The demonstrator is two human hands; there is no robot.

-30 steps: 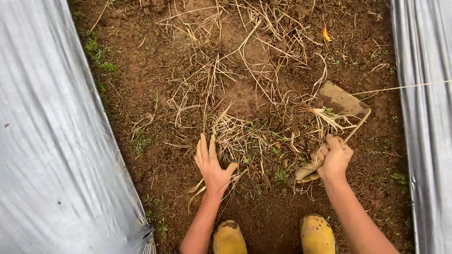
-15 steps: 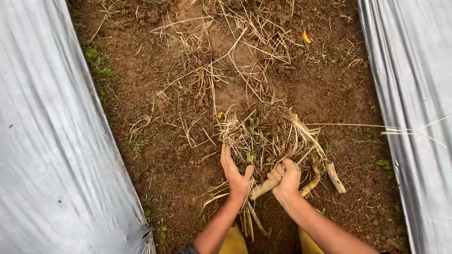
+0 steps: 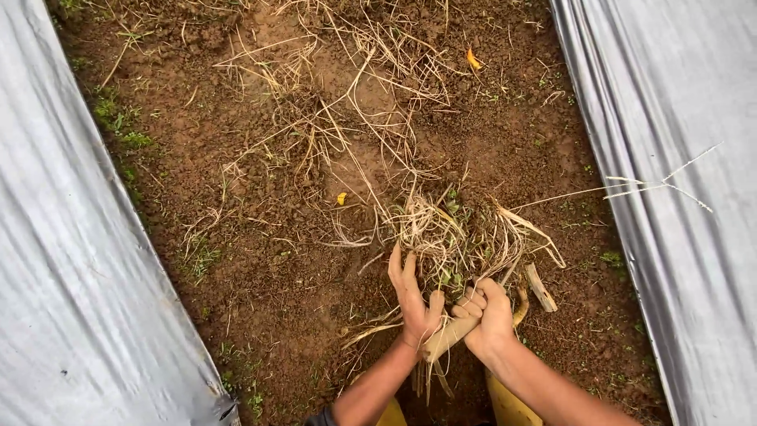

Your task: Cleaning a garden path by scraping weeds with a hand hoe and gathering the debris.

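Note:
My right hand (image 3: 486, 313) is closed around the pale wooden handle (image 3: 446, 337) of a hoe whose blade is buried under a clump of dry grass and weeds (image 3: 449, 237). My left hand (image 3: 412, 297) lies flat with fingers together against the left side of that clump, pressing it toward the handle. Both hands meet low in the middle of the head view, above brown soil (image 3: 276, 276). More loose dry straw (image 3: 355, 95) is scattered over the soil farther ahead.
Silver plastic sheets cover the raised beds at the left (image 3: 63, 300) and right (image 3: 678, 158), leaving a narrow soil furrow between them. My yellow boots (image 3: 505, 406) show at the bottom edge. A small orange leaf (image 3: 473, 59) lies far ahead.
The hoe has dragged the grass toward me and its blade is now hidden under the clump. My hands came together, the left one pressing against the bundle.

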